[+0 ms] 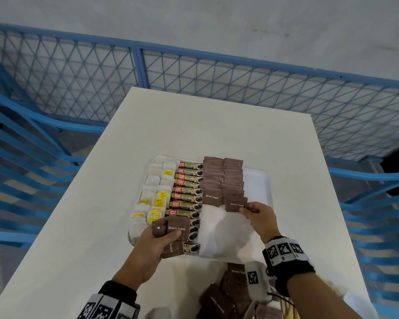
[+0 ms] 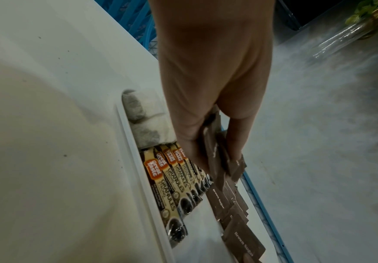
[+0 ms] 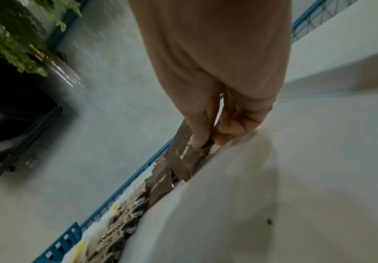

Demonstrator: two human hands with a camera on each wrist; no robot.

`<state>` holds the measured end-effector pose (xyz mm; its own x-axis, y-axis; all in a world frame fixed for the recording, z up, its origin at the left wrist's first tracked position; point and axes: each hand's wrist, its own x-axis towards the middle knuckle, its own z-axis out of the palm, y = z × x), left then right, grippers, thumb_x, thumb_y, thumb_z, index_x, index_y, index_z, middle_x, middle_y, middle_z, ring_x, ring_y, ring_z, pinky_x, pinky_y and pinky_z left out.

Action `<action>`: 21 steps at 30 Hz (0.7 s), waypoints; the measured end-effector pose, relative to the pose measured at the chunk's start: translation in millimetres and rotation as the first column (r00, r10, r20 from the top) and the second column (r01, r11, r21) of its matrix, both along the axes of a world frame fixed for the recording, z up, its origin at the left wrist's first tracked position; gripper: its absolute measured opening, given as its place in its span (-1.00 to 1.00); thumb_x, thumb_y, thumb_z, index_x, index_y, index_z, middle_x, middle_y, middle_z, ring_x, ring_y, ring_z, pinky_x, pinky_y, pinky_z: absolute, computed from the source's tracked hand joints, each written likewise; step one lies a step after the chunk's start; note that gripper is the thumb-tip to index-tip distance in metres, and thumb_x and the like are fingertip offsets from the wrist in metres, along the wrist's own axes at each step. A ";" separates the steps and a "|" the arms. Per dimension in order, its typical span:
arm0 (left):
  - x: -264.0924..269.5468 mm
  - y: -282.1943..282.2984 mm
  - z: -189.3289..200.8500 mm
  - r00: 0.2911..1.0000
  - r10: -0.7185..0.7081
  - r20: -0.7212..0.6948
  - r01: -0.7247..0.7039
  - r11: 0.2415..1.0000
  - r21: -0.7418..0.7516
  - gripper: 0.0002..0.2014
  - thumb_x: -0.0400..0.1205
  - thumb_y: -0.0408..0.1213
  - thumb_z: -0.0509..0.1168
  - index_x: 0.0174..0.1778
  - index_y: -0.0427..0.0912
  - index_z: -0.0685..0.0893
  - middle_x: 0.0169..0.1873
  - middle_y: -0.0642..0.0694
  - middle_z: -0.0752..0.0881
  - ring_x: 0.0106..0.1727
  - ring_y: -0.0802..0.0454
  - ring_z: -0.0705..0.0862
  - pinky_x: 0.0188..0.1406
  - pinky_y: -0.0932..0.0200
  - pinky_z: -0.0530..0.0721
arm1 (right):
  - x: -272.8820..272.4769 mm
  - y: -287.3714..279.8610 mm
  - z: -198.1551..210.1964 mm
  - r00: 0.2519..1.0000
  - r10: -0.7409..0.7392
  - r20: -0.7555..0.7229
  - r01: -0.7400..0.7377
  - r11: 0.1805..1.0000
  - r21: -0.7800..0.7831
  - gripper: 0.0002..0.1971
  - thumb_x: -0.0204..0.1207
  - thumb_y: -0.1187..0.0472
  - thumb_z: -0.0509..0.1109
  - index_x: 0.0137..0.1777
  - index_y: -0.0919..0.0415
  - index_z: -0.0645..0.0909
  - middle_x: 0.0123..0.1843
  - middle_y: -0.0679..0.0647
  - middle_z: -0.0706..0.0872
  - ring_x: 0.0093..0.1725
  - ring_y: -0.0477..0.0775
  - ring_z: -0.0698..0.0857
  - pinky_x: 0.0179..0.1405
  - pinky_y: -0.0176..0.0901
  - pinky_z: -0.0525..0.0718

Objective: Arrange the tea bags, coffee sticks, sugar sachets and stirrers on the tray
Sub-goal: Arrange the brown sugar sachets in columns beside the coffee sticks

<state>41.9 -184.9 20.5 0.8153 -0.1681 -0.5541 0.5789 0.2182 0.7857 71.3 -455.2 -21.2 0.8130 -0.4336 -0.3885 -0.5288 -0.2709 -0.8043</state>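
Observation:
A white tray (image 1: 260, 180) lies on the white table. It holds two columns of tea bags (image 1: 152, 194) at left, a column of coffee sticks (image 1: 187, 192) in the middle and two columns of brown sugar sachets (image 1: 221, 178) to their right. My left hand (image 1: 161, 238) grips a fan of several brown sugar sachets (image 1: 176, 229) over the tray's near left part; the same bundle (image 2: 217, 160) shows in the left wrist view. My right hand (image 1: 251, 210) pinches one brown sugar sachet (image 1: 235, 203) at the near end of the right sachet column, also pinched in the right wrist view (image 3: 188, 151).
A heap of loose brown sugar sachets (image 1: 219, 298) lies at the table's near edge, below my right wrist. Blue mesh fencing (image 1: 194, 72) surrounds the table. The tray's near right part (image 1: 228, 231) shows bare white.

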 end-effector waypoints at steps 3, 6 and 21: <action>1.3 -1.8 1.4 1.000 0.006 0.002 -0.006 0.999 -0.031 -0.72 0.55 -0.56 0.29 0.11 -0.21 0.68 -0.22 -0.12 0.83 -0.26 0.05 0.80 -0.42 0.14 0.74 | 5.3 1.1 -4.7 1.000 0.020 -0.009 -0.021 0.997 -0.075 -0.88 0.42 0.25 0.51 -0.26 0.09 0.61 -0.32 -0.05 0.67 -0.23 0.03 0.62 -0.23 -0.27 0.52; 2.8 -3.5 2.8 1.000 0.014 -0.009 -0.015 0.997 -0.075 -0.74 0.58 -0.55 0.24 0.10 -0.20 0.67 -0.23 -0.11 0.83 -0.25 0.06 0.80 -0.39 0.12 0.77 | 10.2 5.1 -5.6 0.999 0.032 0.001 -0.032 0.993 -0.112 -0.88 0.42 0.25 0.50 -0.20 0.14 0.59 -0.26 -0.03 0.66 -0.18 0.01 0.62 -0.27 -0.33 0.49; 3.2 -2.8 3.0 1.000 -0.016 -0.001 0.016 0.998 -0.061 -0.63 0.57 -0.64 0.21 0.25 -0.25 0.62 -0.07 -0.19 0.81 -0.12 0.00 0.80 -0.33 0.08 0.76 | -2.3 47.5 25.3 0.965 0.205 0.164 -0.169 0.963 -0.211 -0.80 0.51 0.14 0.42 0.01 0.13 0.46 -0.06 0.07 0.61 -0.23 -0.23 0.55 -0.33 -0.53 0.44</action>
<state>45.1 -187.7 23.5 0.8113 -0.2145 -0.5439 0.5841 0.2564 0.7701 69.0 -407.6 4.1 0.9358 -0.3193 -0.1493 -0.3027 -0.5109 -0.8046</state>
